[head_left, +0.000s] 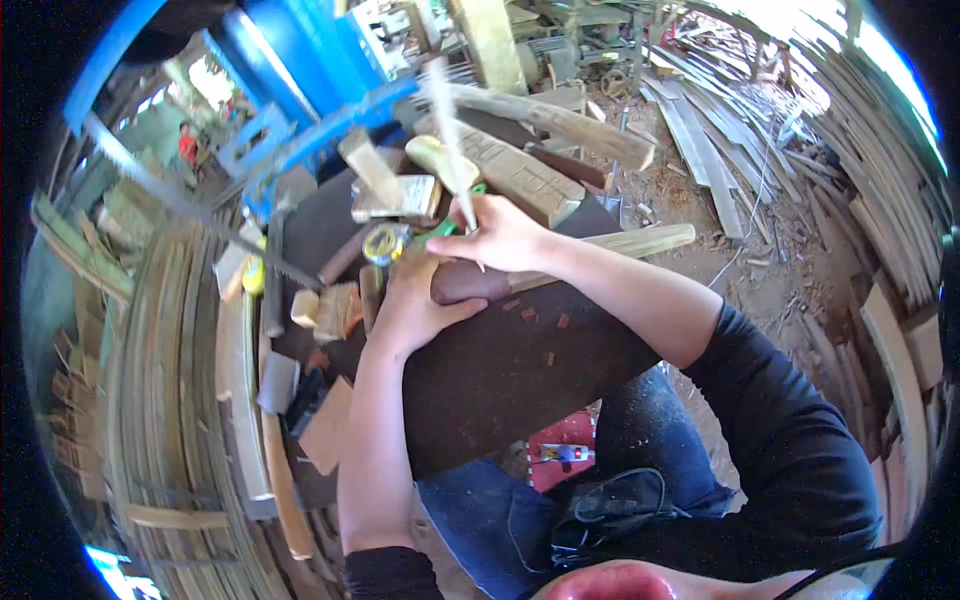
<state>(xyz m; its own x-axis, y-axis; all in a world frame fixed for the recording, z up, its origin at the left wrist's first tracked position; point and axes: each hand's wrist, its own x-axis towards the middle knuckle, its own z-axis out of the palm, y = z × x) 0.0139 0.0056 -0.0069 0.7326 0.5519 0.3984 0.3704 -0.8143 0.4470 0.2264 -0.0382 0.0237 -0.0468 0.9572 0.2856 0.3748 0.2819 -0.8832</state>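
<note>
My left hand (pixel 408 300) lies over the left end of a reddish-brown wood piece (pixel 465 281), its thumb along the near side. Just above it, my right hand (pixel 500 236) is closed around a long, thin, pale tool (pixel 446 115). The tool stands up away from me, smeared by motion, so its kind is unclear; its lower tip shows below my fingers near the wood. Something green (pixel 440 233) shows beside the right fingers, partly hidden. Both hands are over a dark tabletop (pixel 480 400), with small reddish chips on it.
A pale wooden bar (pixel 640 241) passes under my right forearm. Beyond my hands lie a carved wood block (pixel 520 170), a yellow tape roll (pixel 383 243) and wood offcuts. A blue metal machine (pixel 290 70) stands far left. Stacked planks (pixel 165 370) line the left; boards (pixel 700 150) lie far right.
</note>
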